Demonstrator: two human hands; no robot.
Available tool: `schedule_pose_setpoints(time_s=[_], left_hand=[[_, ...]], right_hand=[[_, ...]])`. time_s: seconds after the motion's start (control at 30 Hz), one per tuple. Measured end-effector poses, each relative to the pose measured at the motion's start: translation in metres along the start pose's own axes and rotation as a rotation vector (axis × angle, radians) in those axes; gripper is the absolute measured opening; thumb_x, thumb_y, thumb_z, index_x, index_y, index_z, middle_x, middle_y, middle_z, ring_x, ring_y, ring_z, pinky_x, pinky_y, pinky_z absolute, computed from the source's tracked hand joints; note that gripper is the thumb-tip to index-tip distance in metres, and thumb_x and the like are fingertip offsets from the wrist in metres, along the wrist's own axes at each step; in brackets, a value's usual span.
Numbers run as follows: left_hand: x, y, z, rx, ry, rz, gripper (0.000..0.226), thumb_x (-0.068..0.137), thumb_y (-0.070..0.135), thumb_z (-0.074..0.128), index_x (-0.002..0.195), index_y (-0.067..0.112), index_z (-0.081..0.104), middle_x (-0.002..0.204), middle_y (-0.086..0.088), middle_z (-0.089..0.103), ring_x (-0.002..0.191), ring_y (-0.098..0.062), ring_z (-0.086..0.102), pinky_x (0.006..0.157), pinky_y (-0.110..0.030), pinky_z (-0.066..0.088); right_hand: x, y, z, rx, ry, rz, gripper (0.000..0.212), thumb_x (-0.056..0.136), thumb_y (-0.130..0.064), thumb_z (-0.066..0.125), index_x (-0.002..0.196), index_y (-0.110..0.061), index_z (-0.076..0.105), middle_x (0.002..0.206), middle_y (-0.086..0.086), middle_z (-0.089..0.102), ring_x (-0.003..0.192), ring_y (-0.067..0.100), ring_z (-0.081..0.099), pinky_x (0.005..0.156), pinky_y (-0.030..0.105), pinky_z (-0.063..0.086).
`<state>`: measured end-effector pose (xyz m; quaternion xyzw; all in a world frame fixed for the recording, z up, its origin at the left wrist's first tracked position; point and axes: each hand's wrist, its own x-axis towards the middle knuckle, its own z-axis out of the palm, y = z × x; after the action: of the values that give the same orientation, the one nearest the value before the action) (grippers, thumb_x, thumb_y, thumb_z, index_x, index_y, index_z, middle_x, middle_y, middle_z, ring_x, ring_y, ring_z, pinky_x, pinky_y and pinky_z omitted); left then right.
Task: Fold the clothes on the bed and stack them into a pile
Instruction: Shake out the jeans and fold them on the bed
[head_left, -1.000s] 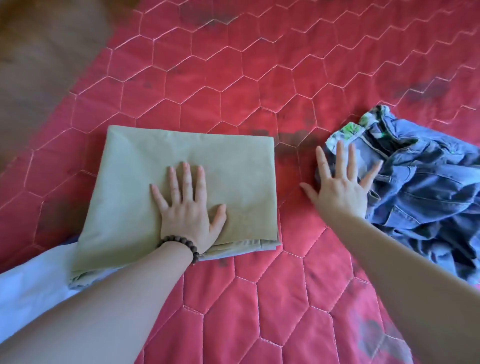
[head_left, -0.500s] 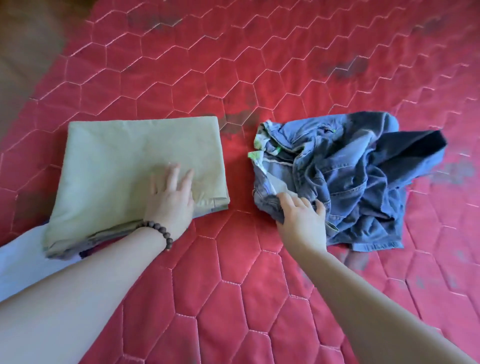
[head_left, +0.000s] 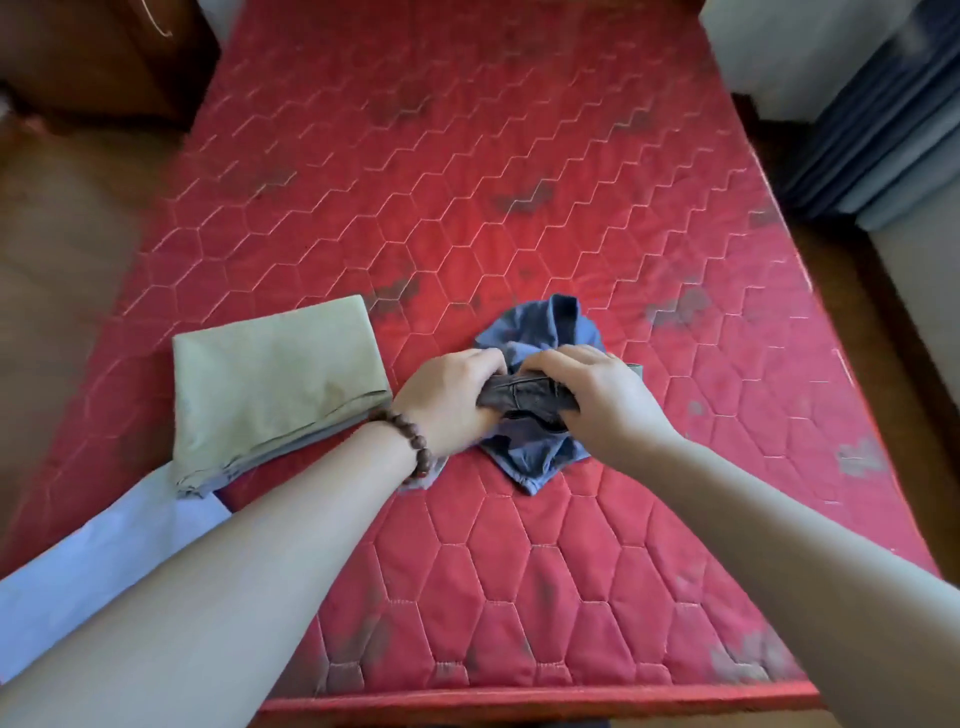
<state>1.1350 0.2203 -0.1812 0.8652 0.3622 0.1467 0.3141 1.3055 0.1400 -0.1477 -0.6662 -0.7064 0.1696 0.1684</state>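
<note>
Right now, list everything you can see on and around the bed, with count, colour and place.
folded garment: one, pale green, near left of the mattress
denim garment: one, blue, crumpled, mid-mattress, right of the folded one
white cloth: one, at the mattress's near left edge, partly under the folded garment
mattress: one, red quilted, stained
wooden furniture: brown, far left
curtain: grey-blue, far right
bead bracelet: one, brown, left wrist
hands: left hand and right hand, both gripping the denim garment

Brown floor (head_left: 67, 249) flanks the red quilted mattress (head_left: 467, 156); grey curtains (head_left: 883, 130) hang right.
</note>
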Motion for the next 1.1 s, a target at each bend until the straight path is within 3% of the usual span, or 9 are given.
schedule_pose_setpoints(time_s=[0.1, 0.23, 0.33, 0.5, 0.67, 0.77, 0.87, 1.03, 1.1], left_hand=[[0.002, 0.057, -0.041, 0.086, 0.029, 0.056, 0.005, 0.079, 0.011, 0.062, 0.082, 0.008, 0.058, 0.075, -0.007, 0.062, 0.072, -0.030, 0.057, 0.061, -0.039, 0.042], [0.005, 0.126, -0.101, 0.152, 0.063, 0.094, 0.013, 0.079, 0.013, 0.063, 0.073, 0.017, 0.053, 0.062, 0.006, 0.052, 0.058, -0.018, 0.050, 0.052, -0.029, 0.033], [0.009, 0.175, -0.147, 0.161, 0.073, 0.132, 0.015, 0.079, 0.014, 0.066, 0.070, 0.017, 0.055, 0.059, 0.005, 0.052, 0.054, -0.010, 0.046, 0.052, -0.027, 0.030], [0.021, 0.253, -0.214, 0.060, 0.067, 0.129, 0.029, 0.076, 0.041, 0.079, 0.080, 0.020, 0.058, 0.071, 0.009, 0.061, 0.059, -0.003, 0.051, 0.054, -0.017, 0.037], [0.036, 0.313, -0.270, -0.027, 0.123, 0.190, 0.033, 0.073, 0.042, 0.081, 0.083, 0.021, 0.058, 0.082, 0.003, 0.069, 0.070, -0.008, 0.059, 0.066, -0.024, 0.044], [0.039, 0.341, -0.296, -0.029, 0.145, 0.246, 0.032, 0.072, 0.035, 0.084, 0.081, 0.020, 0.057, 0.081, 0.000, 0.067, 0.071, -0.013, 0.056, 0.066, -0.028, 0.043], [0.037, 0.359, -0.313, 0.057, 0.161, 0.287, 0.034, 0.068, 0.036, 0.086, 0.075, 0.023, 0.055, 0.071, 0.008, 0.059, 0.066, -0.009, 0.051, 0.061, -0.027, 0.039], [0.036, 0.378, -0.320, 0.109, 0.218, 0.318, 0.037, 0.066, 0.046, 0.085, 0.072, 0.024, 0.056, 0.064, 0.012, 0.055, 0.054, 0.004, 0.047, 0.051, -0.014, 0.035], [0.035, 0.385, -0.321, -0.009, 0.126, 0.345, 0.038, 0.074, 0.055, 0.076, 0.073, 0.021, 0.059, 0.065, 0.011, 0.056, 0.058, 0.001, 0.049, 0.058, -0.019, 0.039]], right_hand=[[-0.015, -0.015, -0.061, 0.023, 0.059, 0.020, 0.047, 0.074, 0.005, 0.059, 0.117, -0.014, 0.064, 0.103, 0.005, 0.065, 0.099, 0.028, 0.057, 0.079, 0.036, 0.047], [-0.030, -0.036, -0.135, 0.003, 0.145, -0.032, 0.036, 0.080, 0.000, 0.060, 0.114, -0.011, 0.064, 0.101, 0.007, 0.065, 0.097, 0.029, 0.057, 0.080, 0.039, 0.048], [-0.036, -0.052, -0.187, -0.053, 0.227, -0.098, 0.029, 0.079, -0.003, 0.062, 0.108, -0.008, 0.064, 0.098, 0.008, 0.065, 0.096, 0.030, 0.057, 0.081, 0.040, 0.047], [-0.034, -0.077, -0.284, -0.115, 0.349, -0.134, 0.023, 0.079, -0.008, 0.067, 0.102, -0.007, 0.065, 0.095, 0.010, 0.066, 0.092, 0.030, 0.058, 0.077, 0.034, 0.042], [-0.032, -0.111, -0.369, -0.083, 0.201, -0.085, 0.040, 0.078, -0.022, 0.078, 0.112, -0.016, 0.059, 0.098, -0.002, 0.062, 0.092, 0.021, 0.058, 0.076, 0.028, 0.042], [-0.040, -0.129, -0.410, 0.005, 0.060, -0.062, 0.033, 0.077, -0.038, 0.079, 0.101, -0.027, 0.059, 0.094, -0.005, 0.064, 0.083, 0.010, 0.057, 0.072, 0.025, 0.044], [-0.050, -0.140, -0.435, 0.247, 0.060, -0.053, 0.032, 0.076, -0.054, 0.068, 0.094, -0.027, 0.066, 0.088, -0.004, 0.066, 0.080, 0.008, 0.060, 0.074, 0.022, 0.048], [-0.051, -0.149, -0.459, 0.085, 0.208, -0.149, 0.013, 0.086, -0.033, 0.071, 0.078, -0.026, 0.063, 0.063, -0.012, 0.056, 0.058, 0.001, 0.047, 0.056, 0.016, 0.038], [-0.049, -0.152, -0.471, -0.011, 0.263, -0.215, 0.013, 0.084, -0.025, 0.073, 0.078, -0.022, 0.062, 0.067, -0.012, 0.053, 0.063, 0.002, 0.046, 0.061, 0.017, 0.038]])
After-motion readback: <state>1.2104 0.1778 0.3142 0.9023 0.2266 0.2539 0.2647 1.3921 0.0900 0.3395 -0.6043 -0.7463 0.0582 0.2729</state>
